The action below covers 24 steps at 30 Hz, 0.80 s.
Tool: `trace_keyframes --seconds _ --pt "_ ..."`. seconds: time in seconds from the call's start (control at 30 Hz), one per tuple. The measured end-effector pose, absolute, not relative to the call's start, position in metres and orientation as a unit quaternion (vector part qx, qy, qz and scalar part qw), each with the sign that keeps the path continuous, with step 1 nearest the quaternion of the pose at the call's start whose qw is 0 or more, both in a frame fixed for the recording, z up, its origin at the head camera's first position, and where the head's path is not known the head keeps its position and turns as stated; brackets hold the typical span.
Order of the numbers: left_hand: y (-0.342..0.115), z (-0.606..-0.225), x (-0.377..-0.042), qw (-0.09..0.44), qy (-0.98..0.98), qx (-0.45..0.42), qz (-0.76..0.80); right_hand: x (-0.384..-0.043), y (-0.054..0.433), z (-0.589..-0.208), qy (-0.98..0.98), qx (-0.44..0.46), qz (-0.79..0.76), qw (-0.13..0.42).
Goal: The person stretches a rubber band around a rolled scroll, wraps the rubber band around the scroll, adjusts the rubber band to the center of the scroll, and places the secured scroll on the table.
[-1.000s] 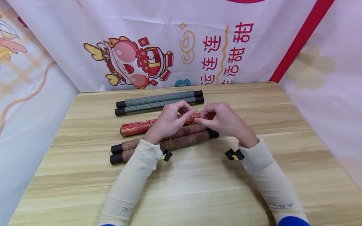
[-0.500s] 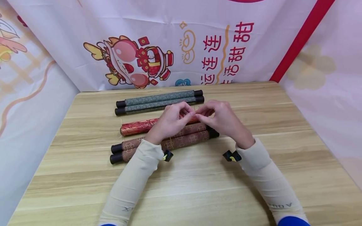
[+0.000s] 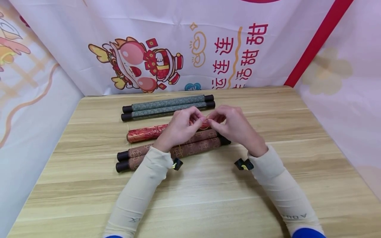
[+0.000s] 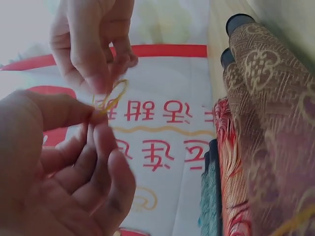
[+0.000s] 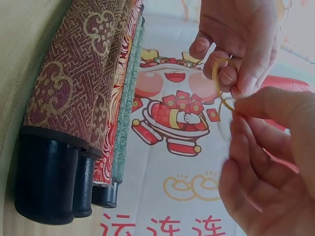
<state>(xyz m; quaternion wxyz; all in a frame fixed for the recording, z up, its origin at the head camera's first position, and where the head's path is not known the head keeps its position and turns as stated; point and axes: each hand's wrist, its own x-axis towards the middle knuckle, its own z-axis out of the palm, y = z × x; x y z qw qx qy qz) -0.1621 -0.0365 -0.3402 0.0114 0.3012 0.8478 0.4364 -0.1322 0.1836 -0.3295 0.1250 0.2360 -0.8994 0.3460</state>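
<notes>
A thin yellow cord [image 4: 119, 89] forms a small loop at the meeting fingertips of both hands. My left hand [image 3: 183, 127] pinches it between thumb and index finger, its other fingers loosely curled. From the right, my right hand [image 3: 235, 127] pinches the same cord, and in the right wrist view the loop [image 5: 217, 78] rises beside the fingertips. Beneath the hands lies a rolled red and gold patterned scroll [image 3: 146, 133], its right part mostly hidden by them. Nearer to me is a brown scroll with two rollers [image 3: 193, 148], partly covered by the left forearm.
Behind the red scroll lies a green patterned scroll with two rollers [image 3: 169, 104] and dark end knobs. All rest on a wood-grain table [image 3: 208, 205]. A white printed cloth [image 3: 178, 19] hangs along its back edge, with more cloth at the sides.
The right hand has shifted slightly left, bringing its fingertips close to the left hand's. The left hand has hardly moved. The scrolls lie as before.
</notes>
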Motion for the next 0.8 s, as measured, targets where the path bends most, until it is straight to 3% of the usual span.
trace_keyframes --seconds 0.1,0.3,0.4,0.57,0.8 --pt "-0.047 -0.337 -0.167 -0.037 0.865 0.264 0.424 -0.136 0.195 -0.329 -0.899 0.195 0.358 0.156" --pt "-0.074 -0.331 -0.175 -0.096 0.879 0.136 0.447 -0.145 0.224 -0.330 -0.878 0.028 0.420 0.225" --pt "-0.072 -0.332 -0.176 -0.079 0.866 0.160 0.466 -0.146 0.224 -0.330 -0.885 0.024 0.429 0.181" --pt "-0.051 -0.337 -0.171 -0.021 0.846 0.238 0.477 -0.140 0.209 -0.325 -0.906 0.113 0.401 0.076" --pt "-0.042 -0.340 -0.166 0.014 0.831 0.264 0.489 -0.132 0.199 -0.318 -0.910 0.169 0.375 0.052"
